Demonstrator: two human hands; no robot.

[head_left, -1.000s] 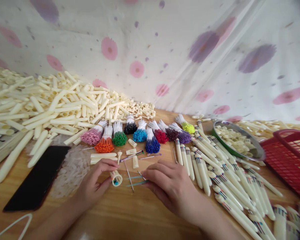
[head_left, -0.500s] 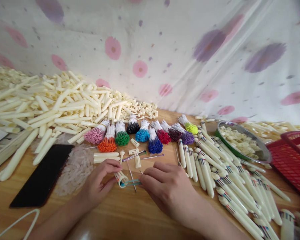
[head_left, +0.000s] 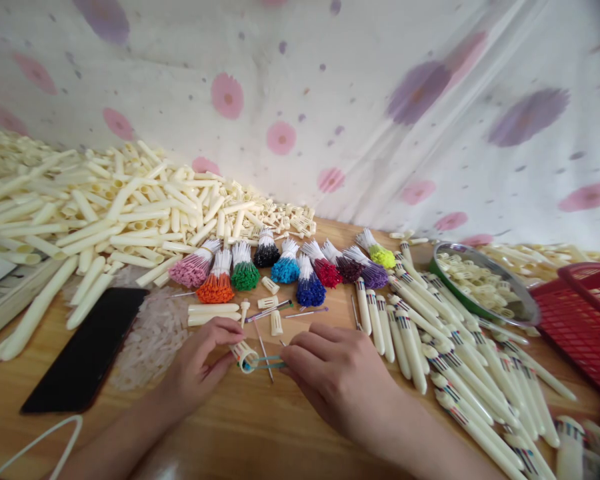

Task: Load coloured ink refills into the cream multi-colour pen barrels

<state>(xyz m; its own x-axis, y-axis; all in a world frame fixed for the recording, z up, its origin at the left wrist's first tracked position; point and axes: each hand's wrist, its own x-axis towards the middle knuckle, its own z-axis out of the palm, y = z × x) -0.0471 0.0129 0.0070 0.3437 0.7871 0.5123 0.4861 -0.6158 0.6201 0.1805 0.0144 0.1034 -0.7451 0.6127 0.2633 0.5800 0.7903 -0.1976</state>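
Plastic sleeve (head_left: pixel 242 351), over the worktop (head_left: pixel 220 427), is pinched by fingers of the left hand (head_left: pixel 194 360); it looks light, stiff, slightly slippery, so its side wall suits holding. The right hand (head_left: pixel 333 377) pinches thin blue sticks (head_left: pixel 272 365), probably bendable.

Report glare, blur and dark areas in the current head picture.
In the head view, the table shows a faint pale sheen near the bottom edge; the pens in the lower right corner are blurred; the curtain darkens at the top right corner; the blue sticks at the right hand look slightly soft.
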